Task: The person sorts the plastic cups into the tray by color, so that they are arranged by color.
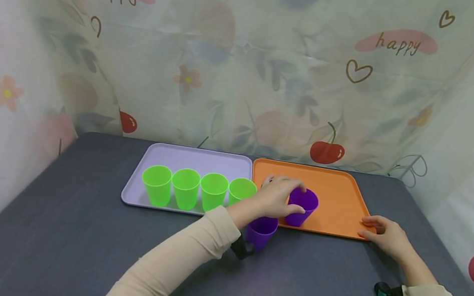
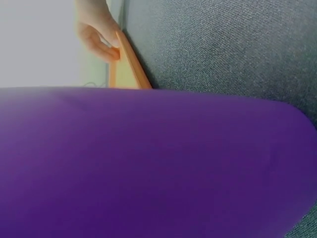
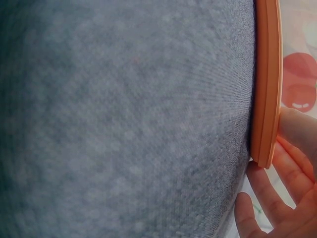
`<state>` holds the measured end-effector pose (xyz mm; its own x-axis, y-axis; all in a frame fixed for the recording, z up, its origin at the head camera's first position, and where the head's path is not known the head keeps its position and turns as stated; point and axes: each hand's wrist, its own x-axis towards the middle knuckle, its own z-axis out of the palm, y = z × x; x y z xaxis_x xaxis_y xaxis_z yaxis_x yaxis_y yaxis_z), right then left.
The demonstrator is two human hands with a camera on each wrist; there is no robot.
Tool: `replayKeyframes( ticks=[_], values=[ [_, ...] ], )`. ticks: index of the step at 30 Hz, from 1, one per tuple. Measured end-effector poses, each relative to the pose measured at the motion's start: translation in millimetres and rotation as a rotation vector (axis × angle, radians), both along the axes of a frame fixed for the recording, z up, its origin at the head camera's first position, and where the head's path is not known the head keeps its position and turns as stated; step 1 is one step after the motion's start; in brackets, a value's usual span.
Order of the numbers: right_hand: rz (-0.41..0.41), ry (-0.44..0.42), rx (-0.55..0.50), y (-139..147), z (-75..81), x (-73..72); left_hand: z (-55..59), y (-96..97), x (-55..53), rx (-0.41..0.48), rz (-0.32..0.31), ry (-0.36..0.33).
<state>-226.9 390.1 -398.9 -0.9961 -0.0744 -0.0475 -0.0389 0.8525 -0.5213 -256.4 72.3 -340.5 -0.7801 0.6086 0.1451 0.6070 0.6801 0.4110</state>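
My left hand curves its fingers and thumb round a purple cup at the front left part of the orange tray, its open mouth facing up. A second purple cup is on the table just before the trays, partly behind my left wrist. Purple cup wall fills most of the left wrist view. At the orange tray's front right corner, my right hand grips the rim between thumb and fingers; the right wrist view shows this hand at the corner.
A lavender tray lies against the orange one's left side. Several green cups stand on it in a row, the rightmost partly covered by my left arm. A patterned curtain hangs behind the dark grey table.
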Motion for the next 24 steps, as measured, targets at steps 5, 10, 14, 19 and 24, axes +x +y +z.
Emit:
replayKeyframes(
  ticks=[5,10,14,19,24],
  values=[
    [0.001,0.002,0.003,0.0,0.0,0.0,-0.9,1.2,-1.4,-0.014,0.016,-0.010],
    [-0.001,-0.001,0.002,-0.3,0.2,-0.1,-1.7,2.5,-3.2,-0.031,0.030,-0.018],
    [0.000,0.003,0.003,-0.5,0.6,0.0,-2.1,3.3,-4.2,-0.039,0.031,-0.025],
    [0.003,0.002,0.001,-0.6,0.9,0.1,-1.4,4.1,-4.4,-0.047,0.040,-0.038],
    [0.004,0.000,0.003,-0.6,1.1,0.0,1.5,3.6,-2.5,-0.045,0.025,-0.034]
  ],
)
